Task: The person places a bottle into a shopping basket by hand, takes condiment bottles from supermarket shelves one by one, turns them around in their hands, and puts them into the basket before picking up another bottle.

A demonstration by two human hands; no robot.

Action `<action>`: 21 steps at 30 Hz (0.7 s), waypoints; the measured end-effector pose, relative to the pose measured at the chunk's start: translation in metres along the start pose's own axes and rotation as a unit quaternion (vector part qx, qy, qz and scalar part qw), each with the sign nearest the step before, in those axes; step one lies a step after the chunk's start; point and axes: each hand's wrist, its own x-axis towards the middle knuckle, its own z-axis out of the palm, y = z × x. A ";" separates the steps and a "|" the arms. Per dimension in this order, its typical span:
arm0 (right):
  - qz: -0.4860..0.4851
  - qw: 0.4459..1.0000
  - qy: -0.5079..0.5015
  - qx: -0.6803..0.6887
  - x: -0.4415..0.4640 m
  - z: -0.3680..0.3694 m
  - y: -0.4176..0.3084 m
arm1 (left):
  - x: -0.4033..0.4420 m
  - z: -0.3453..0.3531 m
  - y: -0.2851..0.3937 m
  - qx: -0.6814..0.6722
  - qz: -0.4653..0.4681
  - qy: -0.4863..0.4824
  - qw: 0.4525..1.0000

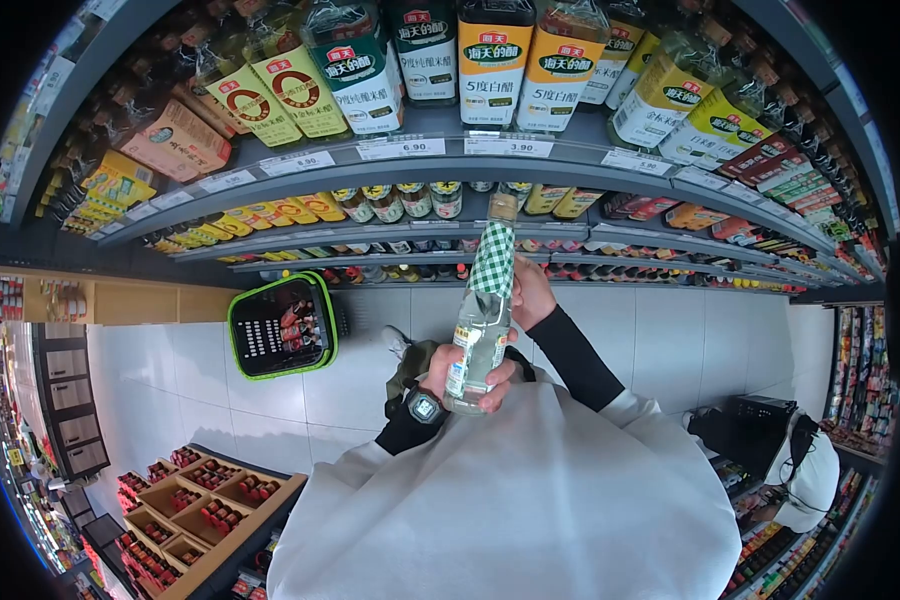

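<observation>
A clear glass bottle [483,335] of colourless liquid is held up in front of my chest, its cap end towards the shelves. A green-and-white checked wrap covers its neck, and a printed label shows on its lower side. My left hand [442,372], with a black watch at the wrist, is wrapped round the lower part of the bottle. Beside the neck wrap is my right hand [534,293], its fingers curled in against the bottle's right side. Some of those fingertips are hidden behind the glass.
Ahead, a shelf [315,160] with price tags carries rows of vinegar bottles [493,65], and lower shelves hold more bottles. A green-rimmed black basket [284,326] stands on the floor [360,380] at left. Behind it is a wooden display [205,505]. A person in a white cap [812,480] is at right.
</observation>
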 end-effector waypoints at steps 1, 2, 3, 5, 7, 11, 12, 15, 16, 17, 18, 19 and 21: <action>-0.003 1.000 -0.011 -0.002 0.000 0.007 -0.001 | 0.000 0.000 0.000 0.000 0.001 0.001 1.000; -0.012 0.997 0.050 -0.057 -0.002 0.015 -0.001 | -0.001 0.000 0.000 0.000 0.002 0.006 1.000; -0.023 0.992 0.087 -0.090 -0.003 0.025 0.000 | -0.002 0.001 0.000 0.000 0.003 0.011 1.000; -0.042 0.980 0.138 -0.134 -0.004 0.039 0.001 | -0.002 0.001 -0.001 0.005 0.004 0.015 1.000; -0.050 0.978 0.147 -0.138 -0.003 0.035 0.003 | -0.002 0.002 -0.001 0.012 0.003 0.013 1.000; -0.022 0.991 0.107 -0.077 0.002 -0.019 0.016 | -0.001 0.004 -0.004 0.002 0.003 0.008 1.000; -0.027 0.991 0.108 -0.072 0.004 -0.017 0.015 | -0.001 0.004 -0.004 0.005 0.003 0.008 1.000; -0.072 0.982 0.147 -0.092 0.002 0.025 0.006 | -0.004 0.005 -0.005 0.004 0.006 0.009 1.000; -0.065 0.982 0.150 -0.093 0.000 0.025 0.005 | -0.005 0.004 -0.005 0.002 0.007 0.009 1.000; -0.059 0.982 0.153 -0.095 -0.001 0.025 0.004 | -0.005 0.004 -0.005 0.004 0.008 0.008 1.000; -0.053 0.982 0.156 -0.097 -0.002 0.025 0.003 | -0.005 0.004 -0.005 0.007 0.009 0.007 1.000; -0.058 0.982 0.158 -0.090 -0.002 0.026 0.002 | -0.005 0.003 -0.005 0.009 0.010 0.007 1.000; -0.069 0.981 0.162 -0.075 0.000 0.028 0.000 | -0.005 0.003 -0.005 0.008 0.013 0.010 1.000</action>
